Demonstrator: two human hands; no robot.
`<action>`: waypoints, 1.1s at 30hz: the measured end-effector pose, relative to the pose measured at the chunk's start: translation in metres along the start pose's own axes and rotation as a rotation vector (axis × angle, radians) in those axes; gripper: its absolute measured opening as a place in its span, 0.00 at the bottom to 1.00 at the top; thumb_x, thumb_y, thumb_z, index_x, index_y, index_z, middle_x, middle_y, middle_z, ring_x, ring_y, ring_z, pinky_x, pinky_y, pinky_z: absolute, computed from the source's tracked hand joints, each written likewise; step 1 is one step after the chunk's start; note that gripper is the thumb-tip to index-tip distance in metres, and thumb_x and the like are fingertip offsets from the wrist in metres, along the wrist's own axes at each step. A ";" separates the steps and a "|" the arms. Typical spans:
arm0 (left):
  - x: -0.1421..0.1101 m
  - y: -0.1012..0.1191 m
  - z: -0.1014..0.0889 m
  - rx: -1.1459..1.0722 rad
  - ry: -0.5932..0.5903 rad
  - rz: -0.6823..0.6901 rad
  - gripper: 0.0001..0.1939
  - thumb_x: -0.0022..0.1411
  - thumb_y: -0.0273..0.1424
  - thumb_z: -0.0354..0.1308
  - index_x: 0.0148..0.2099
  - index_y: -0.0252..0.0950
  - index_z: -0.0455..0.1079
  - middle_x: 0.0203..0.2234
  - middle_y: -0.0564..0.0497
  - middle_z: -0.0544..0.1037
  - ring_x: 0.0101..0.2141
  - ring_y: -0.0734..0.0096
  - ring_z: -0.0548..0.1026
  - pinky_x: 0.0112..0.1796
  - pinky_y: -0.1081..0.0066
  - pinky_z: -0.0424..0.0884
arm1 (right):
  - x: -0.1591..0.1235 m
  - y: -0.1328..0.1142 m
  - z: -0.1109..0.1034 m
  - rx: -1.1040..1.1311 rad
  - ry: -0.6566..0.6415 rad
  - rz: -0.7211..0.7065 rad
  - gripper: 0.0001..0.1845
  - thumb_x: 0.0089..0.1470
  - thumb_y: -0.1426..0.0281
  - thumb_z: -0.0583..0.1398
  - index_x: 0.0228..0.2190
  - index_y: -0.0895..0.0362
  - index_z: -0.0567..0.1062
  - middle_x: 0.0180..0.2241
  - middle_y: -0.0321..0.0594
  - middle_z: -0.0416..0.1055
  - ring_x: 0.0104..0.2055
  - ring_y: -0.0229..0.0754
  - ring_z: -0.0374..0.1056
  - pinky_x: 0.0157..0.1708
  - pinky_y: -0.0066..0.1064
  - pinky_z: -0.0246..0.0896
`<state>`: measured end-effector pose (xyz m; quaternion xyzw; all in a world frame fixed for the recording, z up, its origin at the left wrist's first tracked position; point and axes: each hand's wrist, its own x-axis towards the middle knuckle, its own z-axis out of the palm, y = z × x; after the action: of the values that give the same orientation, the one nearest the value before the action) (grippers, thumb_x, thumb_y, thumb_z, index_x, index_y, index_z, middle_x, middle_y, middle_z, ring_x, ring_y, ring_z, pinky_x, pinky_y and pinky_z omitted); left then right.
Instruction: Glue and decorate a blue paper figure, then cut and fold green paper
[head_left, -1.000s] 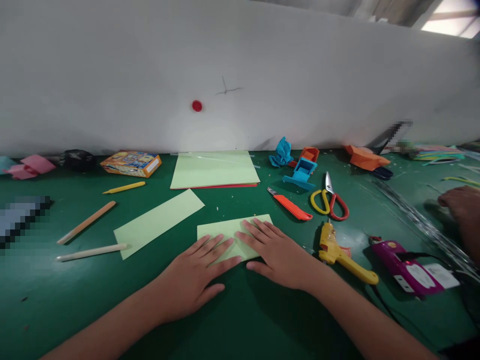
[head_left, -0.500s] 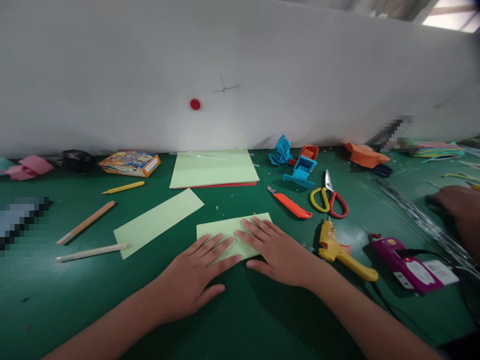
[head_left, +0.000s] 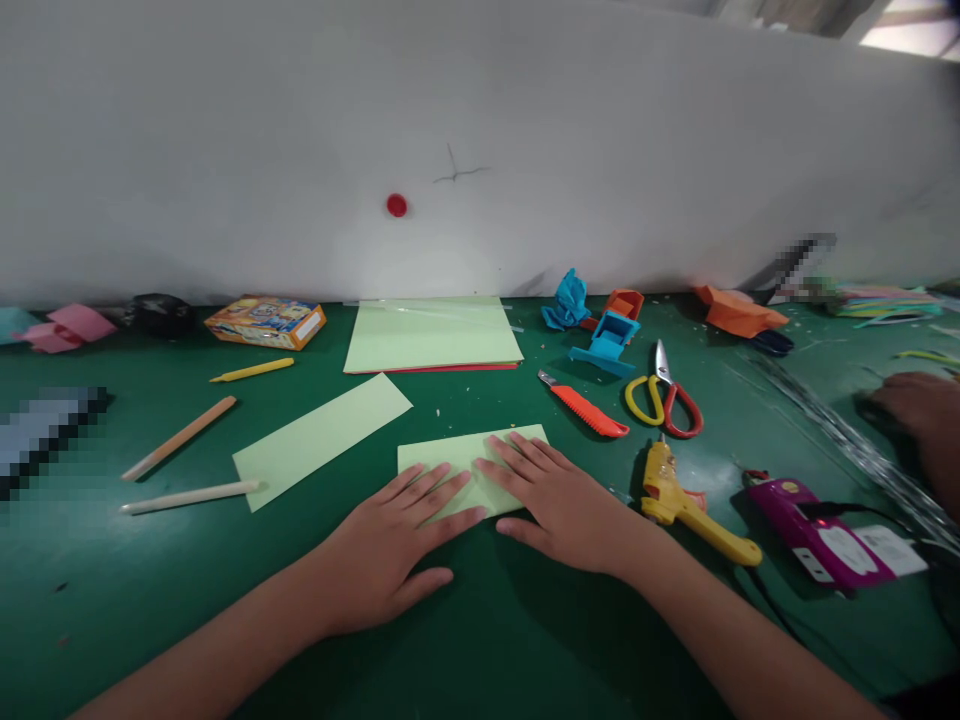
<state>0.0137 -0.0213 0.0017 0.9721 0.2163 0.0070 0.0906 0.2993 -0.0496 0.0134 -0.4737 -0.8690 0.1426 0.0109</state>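
A pale green piece of paper lies on the green table under both of my hands. My left hand presses flat on its left part, fingers stretched out and thumb off the paper. On its right part rests my right hand, fingers spread and palm down. Part of the paper is hidden beneath the fingers. To the left lies a pale green paper strip, with the end of a whitish stick on its lower corner. Beyond my hands is a stack of pale green sheets with red at its bottom edge.
At right are an orange cutter, scissors, a yellow glue gun with a cord, and a purple power strip. Folded blue paper and a patterned box stand near the wall. Another person's hand is at far right.
The view has shifted slightly, so everything appears a little further right. Both hands stay flat on the paper in the same places.
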 end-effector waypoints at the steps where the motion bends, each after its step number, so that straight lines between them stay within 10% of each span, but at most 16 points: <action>1: 0.000 0.000 0.000 -0.006 0.002 0.002 0.33 0.75 0.46 0.49 0.76 0.51 0.46 0.74 0.47 0.49 0.71 0.46 0.51 0.68 0.44 0.51 | 0.000 0.000 0.000 -0.006 -0.004 0.002 0.37 0.70 0.49 0.50 0.72 0.51 0.54 0.75 0.43 0.40 0.76 0.54 0.34 0.72 0.53 0.39; 33: 0.001 0.001 -0.001 -0.041 0.021 0.001 0.34 0.73 0.50 0.50 0.76 0.52 0.49 0.74 0.46 0.50 0.71 0.43 0.51 0.67 0.42 0.51 | -0.001 0.000 0.004 -0.045 0.021 -0.004 0.36 0.70 0.50 0.51 0.72 0.51 0.54 0.75 0.45 0.41 0.76 0.54 0.35 0.72 0.54 0.41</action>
<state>0.0148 -0.0214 0.0027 0.9700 0.2164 0.0215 0.1083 0.2993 -0.0511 0.0094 -0.4736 -0.8728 0.1180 0.0096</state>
